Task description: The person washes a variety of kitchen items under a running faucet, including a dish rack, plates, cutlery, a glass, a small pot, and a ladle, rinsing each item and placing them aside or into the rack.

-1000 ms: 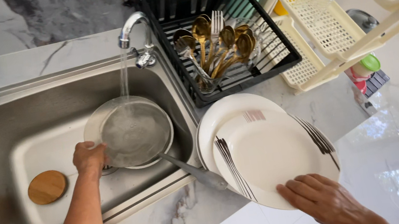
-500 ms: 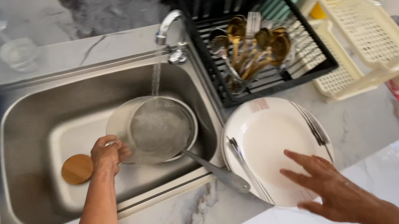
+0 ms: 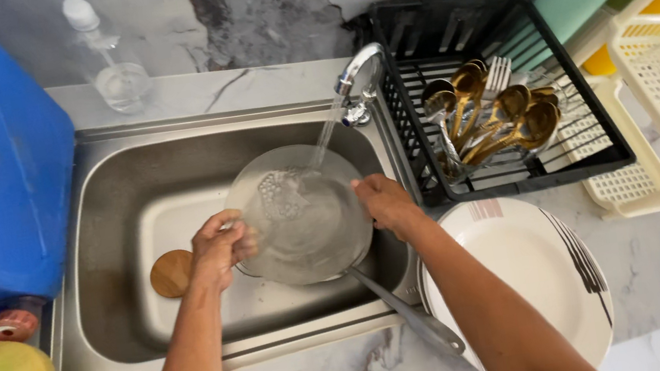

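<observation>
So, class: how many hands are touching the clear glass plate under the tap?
2: the left hand grips its left rim, the right hand its right rim, above the sink.

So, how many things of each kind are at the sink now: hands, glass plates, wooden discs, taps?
hands: 2, left hand and right hand
glass plate: 1
wooden disc: 1
tap: 1
Total: 5

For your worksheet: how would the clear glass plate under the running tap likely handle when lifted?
The glass plate is probably slippery, since water runs over it. Likely stiff yet breakable, being clear glass. Both the left hand and right hand grip its rim, suggesting some weight.
</observation>
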